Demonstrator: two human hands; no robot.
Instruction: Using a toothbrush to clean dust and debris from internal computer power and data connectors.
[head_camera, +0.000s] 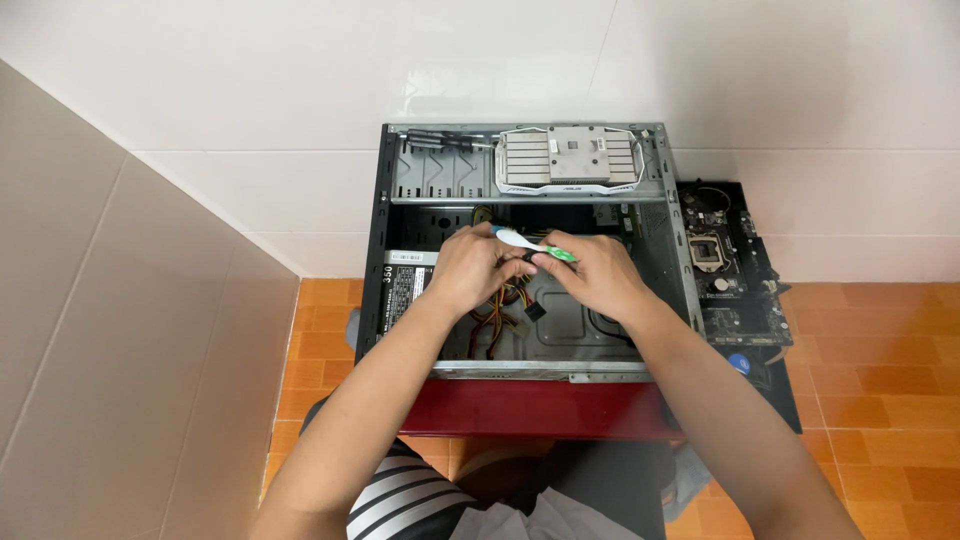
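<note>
Nearby, motherboard (735, 270) beside open case (378, 260), cables (500, 315) under hands.

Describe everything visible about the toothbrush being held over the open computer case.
The toothbrush looks like plastic, with a white handle and neck and a green section at the end by the right hand. It lies nearly level, tilted slightly down to the right, above the open computer case. The left hand touches its white part from below, and the right hand's fingertips pinch the green end. Its bristles cannot be made out. Coloured cables hang just beneath it.
</note>
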